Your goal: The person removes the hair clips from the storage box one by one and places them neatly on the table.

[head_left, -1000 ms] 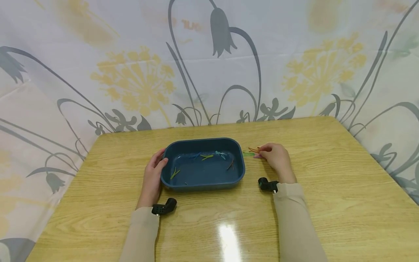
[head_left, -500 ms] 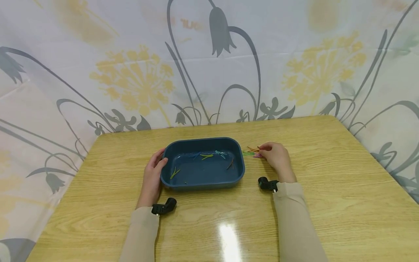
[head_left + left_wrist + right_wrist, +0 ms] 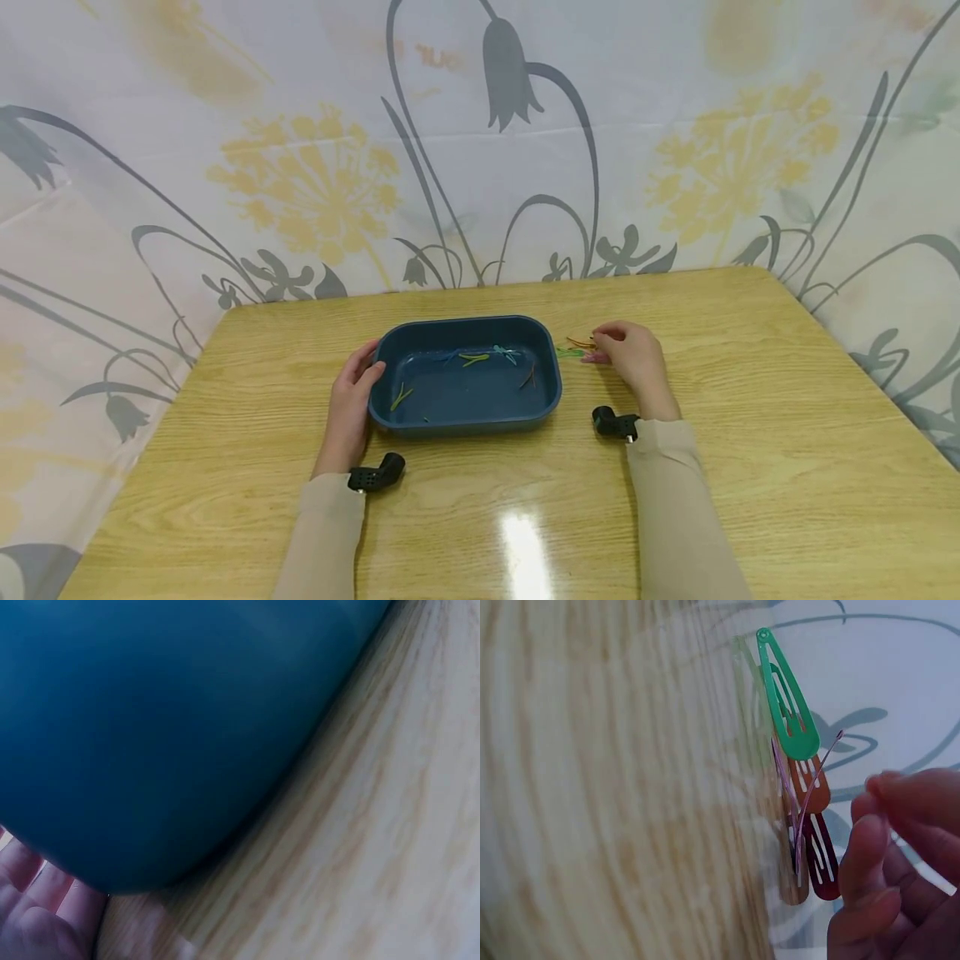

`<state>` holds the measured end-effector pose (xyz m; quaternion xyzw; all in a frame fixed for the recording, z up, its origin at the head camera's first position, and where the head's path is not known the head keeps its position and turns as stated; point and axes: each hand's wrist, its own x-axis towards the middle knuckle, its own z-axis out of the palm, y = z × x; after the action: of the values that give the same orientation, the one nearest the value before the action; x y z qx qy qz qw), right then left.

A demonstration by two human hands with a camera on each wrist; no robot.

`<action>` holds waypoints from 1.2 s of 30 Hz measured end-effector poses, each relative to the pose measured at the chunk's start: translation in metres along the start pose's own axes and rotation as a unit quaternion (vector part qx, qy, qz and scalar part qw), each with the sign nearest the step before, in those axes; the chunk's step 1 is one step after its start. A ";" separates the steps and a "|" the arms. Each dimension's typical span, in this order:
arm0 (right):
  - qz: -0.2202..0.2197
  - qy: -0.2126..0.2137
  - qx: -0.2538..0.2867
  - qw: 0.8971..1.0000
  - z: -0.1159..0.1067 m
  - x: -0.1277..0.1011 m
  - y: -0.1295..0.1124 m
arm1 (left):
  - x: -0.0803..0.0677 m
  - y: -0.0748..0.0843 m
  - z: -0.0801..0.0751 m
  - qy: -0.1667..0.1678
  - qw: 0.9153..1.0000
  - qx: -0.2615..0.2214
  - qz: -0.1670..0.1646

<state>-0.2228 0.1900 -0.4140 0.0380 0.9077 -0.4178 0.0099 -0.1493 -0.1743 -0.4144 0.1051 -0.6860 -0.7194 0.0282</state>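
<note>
Gripping the left end of the dark blue tray (image 3: 468,392), the left hand (image 3: 351,396) hooks its thumb over the rim, fingers along the outer wall. Inside, left to right: yellow-green clip (image 3: 399,398), blue clip (image 3: 451,356), yellow clip (image 3: 474,360), light blue clip (image 3: 506,354), brown clip (image 3: 528,377). Just beyond the tray's right end, the green clip (image 3: 802,742), orange clip (image 3: 820,796), pink clip (image 3: 801,825) and dark red clip (image 3: 826,874) lie overlapping on the wood-grain table (image 3: 750,400). Beside them, the right hand (image 3: 636,360) keeps thumb and forefinger tips narrow; whether these pinch a clip cannot be told.
</note>
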 end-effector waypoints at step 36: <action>-0.093 -0.081 0.071 0.990 -0.013 -0.016 -0.051 | 0.000 0.000 -0.001 -0.011 1.000 0.006 0.010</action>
<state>-0.2106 0.1656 -0.3665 -0.0798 0.8716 -0.4819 0.0416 -0.1495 -0.1753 -0.4145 0.0910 -0.6917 -0.7159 0.0271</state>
